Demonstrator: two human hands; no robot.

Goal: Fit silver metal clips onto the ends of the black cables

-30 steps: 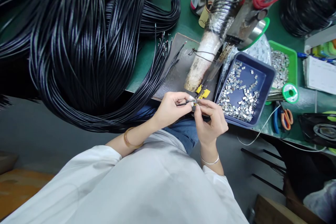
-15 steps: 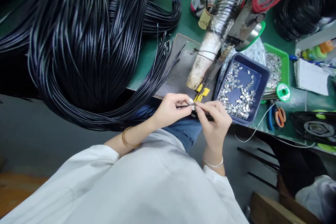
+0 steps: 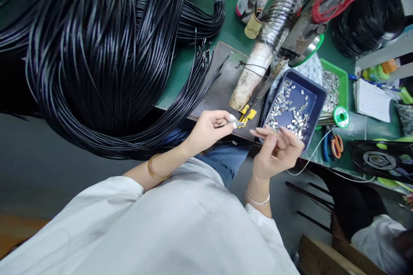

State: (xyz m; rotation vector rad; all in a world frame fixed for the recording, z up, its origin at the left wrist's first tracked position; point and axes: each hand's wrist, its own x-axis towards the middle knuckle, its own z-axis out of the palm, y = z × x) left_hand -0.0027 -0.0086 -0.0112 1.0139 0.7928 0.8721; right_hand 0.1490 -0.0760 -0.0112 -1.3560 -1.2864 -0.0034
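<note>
My left hand (image 3: pixel 215 128) is closed in a pinch, with white wraps on the fingertips. Between thumb and finger it holds a small silver metal connector (image 3: pixel 240 124); whether a wire is attached I cannot make out. My right hand (image 3: pixel 276 148) is apart from it, by the near left edge of the blue tray (image 3: pixel 318 90). Its fingers are loosely spread and slightly blurred, and nothing shows in them. Many small metal connector shells (image 3: pixel 298 124) lie in that tray. A yellow-handled tool (image 3: pixel 248 117) sits just beyond my left fingertips.
Bundled black cables (image 3: pixel 97 60) cover the left side, their ends fanning over a dark board (image 3: pixel 214 94). A duct hose with a whitish end (image 3: pixel 247 81) reaches down at centre. Rightward are a green tray (image 3: pixel 344 81), a solder spool (image 3: pixel 341 117), pliers (image 3: pixel 336 146) and a fan (image 3: pixel 380 159).
My right hand has left my left fingertips and moved right toward the blue tray, its fingers opening. The black cable seen in my left hand before no longer shows; the silver connector does.
</note>
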